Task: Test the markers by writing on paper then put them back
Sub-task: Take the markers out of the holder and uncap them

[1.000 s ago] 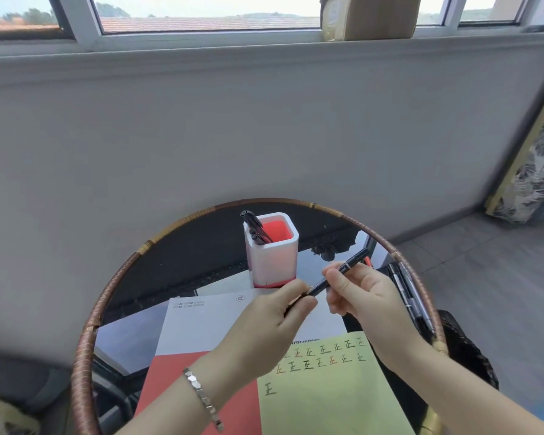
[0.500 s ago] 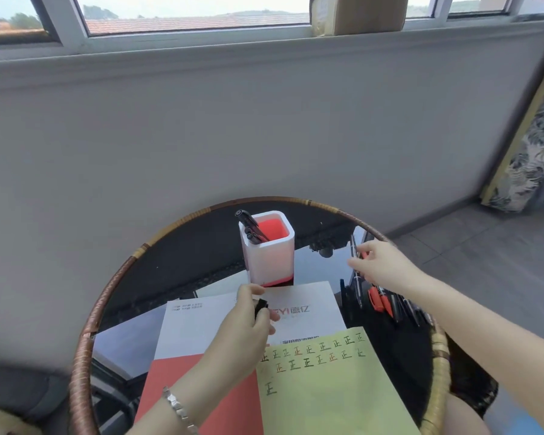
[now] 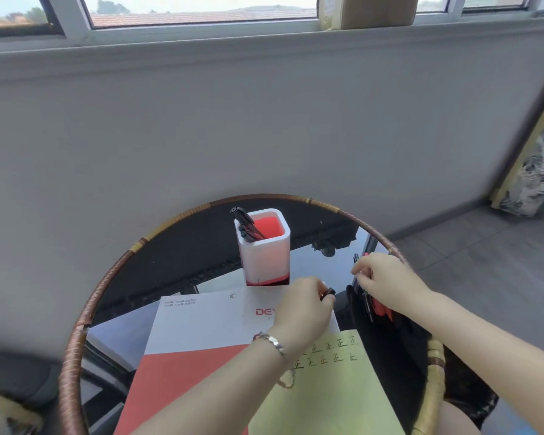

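Observation:
A yellow paper (image 3: 327, 394) with rows of written characters lies at the table's front on a white and red folder (image 3: 195, 328). The white pen holder (image 3: 266, 252) with a red inside stands behind it and holds black markers (image 3: 245, 224). Several black and red markers (image 3: 374, 307) lie in a pile on the table's right side. My right hand (image 3: 390, 282) is over this pile, its fingertips pinching a black marker there. My left hand (image 3: 302, 309) hovers over the folder and pinches a small black cap (image 3: 328, 292), close to the pile.
The round glass table has a rattan-wrapped rim (image 3: 76, 334) and stands against a grey wall. A framed floral panel (image 3: 534, 171) leans at the right. A cardboard box (image 3: 368, 11) sits on the window sill. A tiled floor (image 3: 484, 265) lies right of the table.
My hands pulled the cap off a marker and separated. My right hand carried the marker right to the pile; my left hand, holding the cap, moved right toward it.

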A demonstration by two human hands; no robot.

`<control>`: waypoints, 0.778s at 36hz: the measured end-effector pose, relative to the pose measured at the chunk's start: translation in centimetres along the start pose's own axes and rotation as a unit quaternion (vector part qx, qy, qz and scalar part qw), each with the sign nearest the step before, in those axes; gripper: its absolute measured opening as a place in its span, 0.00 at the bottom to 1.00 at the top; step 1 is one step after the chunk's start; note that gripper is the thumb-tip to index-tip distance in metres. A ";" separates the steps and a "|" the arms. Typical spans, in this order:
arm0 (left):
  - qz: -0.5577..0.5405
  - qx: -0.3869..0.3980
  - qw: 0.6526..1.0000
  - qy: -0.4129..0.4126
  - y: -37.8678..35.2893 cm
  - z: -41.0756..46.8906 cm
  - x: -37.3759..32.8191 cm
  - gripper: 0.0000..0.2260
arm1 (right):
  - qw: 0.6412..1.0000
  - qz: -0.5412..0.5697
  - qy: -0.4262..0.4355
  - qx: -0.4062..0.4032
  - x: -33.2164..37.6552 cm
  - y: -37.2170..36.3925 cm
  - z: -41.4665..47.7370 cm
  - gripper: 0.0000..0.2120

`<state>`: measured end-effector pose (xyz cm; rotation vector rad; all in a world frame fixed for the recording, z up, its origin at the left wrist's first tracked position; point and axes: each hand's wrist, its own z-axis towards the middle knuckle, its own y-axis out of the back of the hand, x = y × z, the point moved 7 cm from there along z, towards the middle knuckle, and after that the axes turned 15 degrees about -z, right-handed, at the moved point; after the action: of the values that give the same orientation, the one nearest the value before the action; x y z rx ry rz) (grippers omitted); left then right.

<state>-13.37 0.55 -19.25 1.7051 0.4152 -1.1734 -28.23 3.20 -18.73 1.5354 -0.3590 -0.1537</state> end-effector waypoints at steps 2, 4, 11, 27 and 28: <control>0.028 0.016 0.999 -0.001 -1.6 1.0 -0.4 0.09 | 0.999 0.033 -0.010 -0.026 -0.5 1.1 -0.5 0.11; 0.047 0.022 0.999 -0.007 -2.8 1.8 -0.7 0.09 | 0.998 0.049 -0.015 -0.036 -1.0 1.9 -0.9 0.11; 0.042 0.025 0.998 -0.032 -3.8 2.2 -1.1 0.12 | 0.998 0.045 -0.006 -0.034 -2.2 2.4 -2.2 0.09; 0.032 -0.099 0.993 -0.060 14.0 -3.5 1.6 0.05 | 0.980 0.080 0.137 -0.123 12.3 7.1 0.6 0.11; 0.032 -0.108 0.992 -0.062 14.6 -3.8 1.7 0.05 | 0.979 0.073 0.138 -0.132 13.3 7.4 0.7 0.12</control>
<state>-0.12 -3.23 -12.76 1.4412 0.3931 -1.1392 -16.86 -1.43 -9.69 1.2428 -0.2195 0.1237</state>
